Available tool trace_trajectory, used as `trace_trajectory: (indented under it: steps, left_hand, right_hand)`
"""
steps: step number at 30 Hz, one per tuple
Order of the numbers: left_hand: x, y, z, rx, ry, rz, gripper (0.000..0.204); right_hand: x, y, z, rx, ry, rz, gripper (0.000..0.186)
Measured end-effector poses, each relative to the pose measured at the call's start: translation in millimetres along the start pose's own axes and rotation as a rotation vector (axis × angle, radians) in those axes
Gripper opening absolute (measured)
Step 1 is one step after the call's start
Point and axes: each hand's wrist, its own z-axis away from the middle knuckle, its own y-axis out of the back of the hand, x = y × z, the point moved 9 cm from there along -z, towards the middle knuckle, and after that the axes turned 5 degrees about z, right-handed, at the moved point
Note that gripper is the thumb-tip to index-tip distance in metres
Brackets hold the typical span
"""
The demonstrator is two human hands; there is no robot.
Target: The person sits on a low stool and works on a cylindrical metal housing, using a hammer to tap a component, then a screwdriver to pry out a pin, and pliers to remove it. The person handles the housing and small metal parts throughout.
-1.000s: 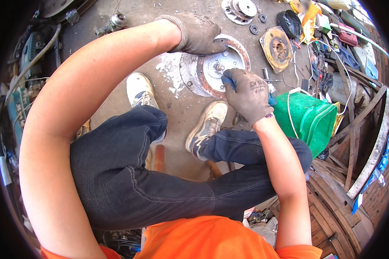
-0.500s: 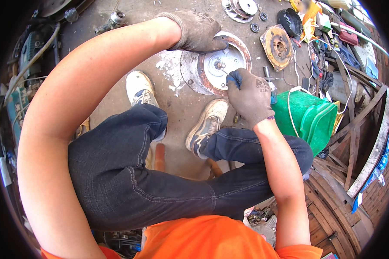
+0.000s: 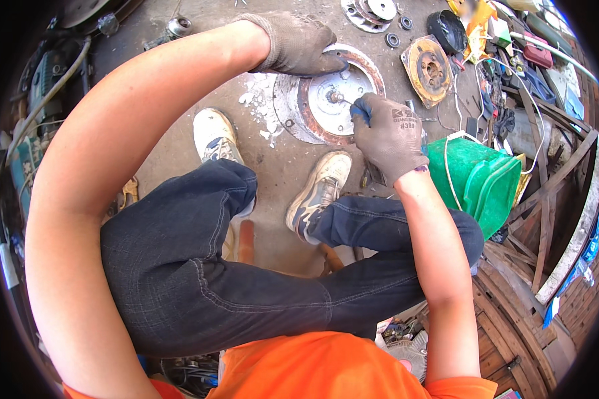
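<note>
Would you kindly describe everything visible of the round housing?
The housing looks metal and sits roughly face up on the ground. It has a scuffed grey wall, a rusty rim and a silvery disc with a central stud. The left hand touches its far edge; a thin rod runs from the right hand toward the stud.

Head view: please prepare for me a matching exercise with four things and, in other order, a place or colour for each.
Things:
1. left hand
2. right hand
3. bucket
4. shirt

Places or colours:
A. orange
B. at the lower right of the round metal housing
C. green
D. at that housing's upper-left rim

Pairs: 1-D, 2-B, 3-C, 4-A
</note>
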Motion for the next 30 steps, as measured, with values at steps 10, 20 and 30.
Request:
trace_trajectory:
  steps: [10,20,30]
  left_hand:
    - [14,-5,-1,-0.044,-0.058,-0.065,0.064]
    - [8,-3,-4,-0.002,-0.053,-0.052,0.06]
    - [10,-3,3,0.007,-0.1,-0.032,0.057]
  right_hand:
    - [-13,25,-30,-0.116,0.257,-0.031,0.027]
    - [-29,14,-46,-0.275,0.252,0.159,0.035]
    - [-15,15,-42,-0.311,0.16,0.127,0.041]
